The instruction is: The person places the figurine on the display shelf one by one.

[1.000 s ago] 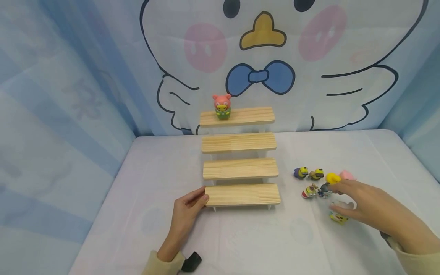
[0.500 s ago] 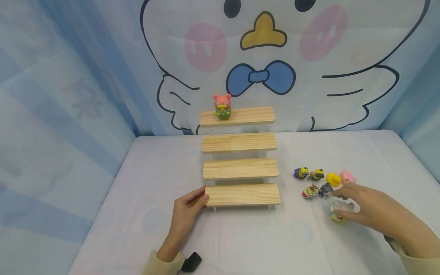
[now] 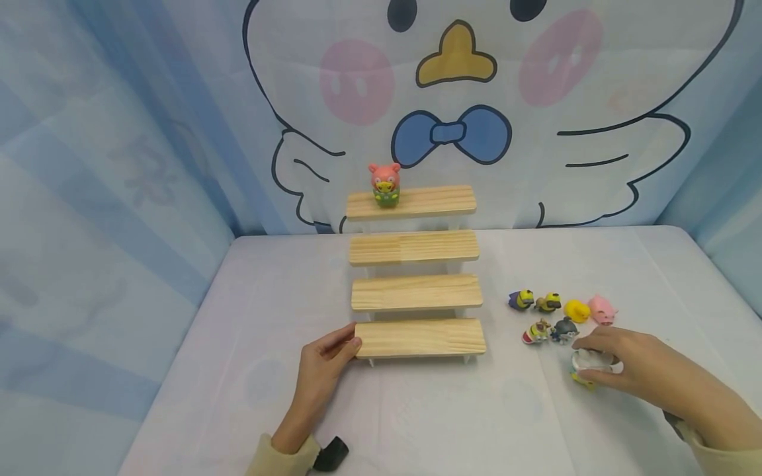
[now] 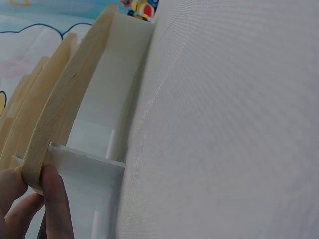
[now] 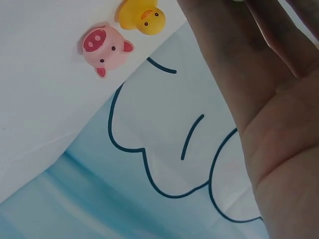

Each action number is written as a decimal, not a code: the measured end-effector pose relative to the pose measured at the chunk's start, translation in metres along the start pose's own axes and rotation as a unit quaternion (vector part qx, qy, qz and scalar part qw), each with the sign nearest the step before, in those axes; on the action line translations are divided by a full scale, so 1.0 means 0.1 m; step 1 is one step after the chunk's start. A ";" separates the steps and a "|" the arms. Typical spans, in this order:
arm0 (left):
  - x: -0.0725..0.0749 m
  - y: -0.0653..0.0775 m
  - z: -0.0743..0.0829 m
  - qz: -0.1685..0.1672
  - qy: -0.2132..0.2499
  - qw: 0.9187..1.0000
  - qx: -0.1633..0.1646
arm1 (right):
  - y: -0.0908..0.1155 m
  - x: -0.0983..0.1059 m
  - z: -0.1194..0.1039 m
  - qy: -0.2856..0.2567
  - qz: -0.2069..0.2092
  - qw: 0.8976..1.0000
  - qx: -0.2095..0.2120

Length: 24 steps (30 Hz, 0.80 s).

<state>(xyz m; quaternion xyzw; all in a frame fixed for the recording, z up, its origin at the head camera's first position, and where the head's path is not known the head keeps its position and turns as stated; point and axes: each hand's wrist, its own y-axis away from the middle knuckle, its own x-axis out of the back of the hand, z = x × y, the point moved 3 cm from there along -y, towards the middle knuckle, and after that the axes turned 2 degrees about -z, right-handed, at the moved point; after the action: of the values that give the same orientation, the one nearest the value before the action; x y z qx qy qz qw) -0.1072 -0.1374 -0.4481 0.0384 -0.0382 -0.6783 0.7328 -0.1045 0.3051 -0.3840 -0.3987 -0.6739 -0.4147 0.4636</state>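
Note:
My left hand (image 3: 321,373) grips the left end of the lowest wooden step (image 3: 423,338) of a four-tier display stand. In the left wrist view, thumb and fingers pinch the end of that wooden board (image 4: 52,119). On the right side of the table, my right hand (image 3: 649,370) has thumb and fingertips around a small white-and-yellow figurine (image 3: 595,359). The hand covers part of the figurine, and it is out of sight in the right wrist view. A pink figurine with a green base (image 3: 385,186) stands on the top step, left of its middle.
Just beyond my right hand lie a pink pig (image 3: 602,310), a yellow duck (image 3: 577,311), a grey figurine (image 3: 564,330) and a red-white-yellow figurine (image 3: 536,331). Two yellow-and-dark figurines (image 3: 521,299) lie farther left. A printed curtain (image 3: 286,86) hangs behind the white-covered table (image 3: 256,284).
My right hand has drawn back slightly, away from the pig and duck, and its fingertips have closed in around the white-and-yellow figurine. The left hand has stayed on the step.

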 end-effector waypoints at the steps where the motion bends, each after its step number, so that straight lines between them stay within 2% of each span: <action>1: 0.00 0.00 0.00 0.000 0.000 1.000 0.000 | 0.00 0.00 0.00 0.001 -0.001 1.000 -0.002; 8: 0.01 0.00 0.01 -0.003 -0.001 1.000 -0.002 | -0.03 0.01 -0.02 0.009 -0.005 1.000 0.011; 16: 0.02 0.01 0.02 0.000 -0.003 1.000 -0.008 | -0.04 0.08 -0.08 0.025 0.027 0.998 0.045; 20: 0.01 0.01 0.01 -0.007 0.001 1.000 -0.015 | -0.04 0.12 -0.09 0.025 0.021 0.999 0.034; 24: 0.01 0.01 0.01 -0.008 -0.001 1.000 -0.013 | -0.07 0.14 -0.12 0.023 -0.009 1.000 0.013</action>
<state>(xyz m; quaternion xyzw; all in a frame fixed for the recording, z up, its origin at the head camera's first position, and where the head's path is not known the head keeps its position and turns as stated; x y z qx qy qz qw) -0.1061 -0.1382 -0.4471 0.0280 -0.0298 -0.6844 0.7280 -0.1111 0.2940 -0.3696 -0.3770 -0.6722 -0.4192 0.4799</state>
